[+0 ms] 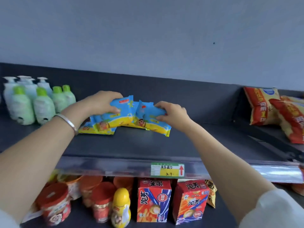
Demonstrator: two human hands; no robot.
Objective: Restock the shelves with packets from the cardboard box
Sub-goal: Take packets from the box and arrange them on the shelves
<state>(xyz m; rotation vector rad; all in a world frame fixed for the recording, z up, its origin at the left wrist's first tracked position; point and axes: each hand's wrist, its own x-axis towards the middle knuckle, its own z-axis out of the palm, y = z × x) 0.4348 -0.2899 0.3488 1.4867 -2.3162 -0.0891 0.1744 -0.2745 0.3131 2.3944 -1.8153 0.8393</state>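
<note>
Both hands are placing blue packets (125, 116) on the top shelf (148, 145): left hand (102, 102) grips one, right hand (171, 112) pinches another. Next, probably let go and straighten the row

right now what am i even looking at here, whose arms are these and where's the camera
No machine here: this is one picture from a camera worn on a person's head, looking forward and down, so both arms are that person's own. The left hand, with a silver bangle at the wrist, grips one blue and yellow packet; the right hand pinches another. More of them lie beneath on the dark top shelf. On its left stand green-capped bottles, on its right lean red and yellow bags. Underneath stand red boxes and jars.
</note>
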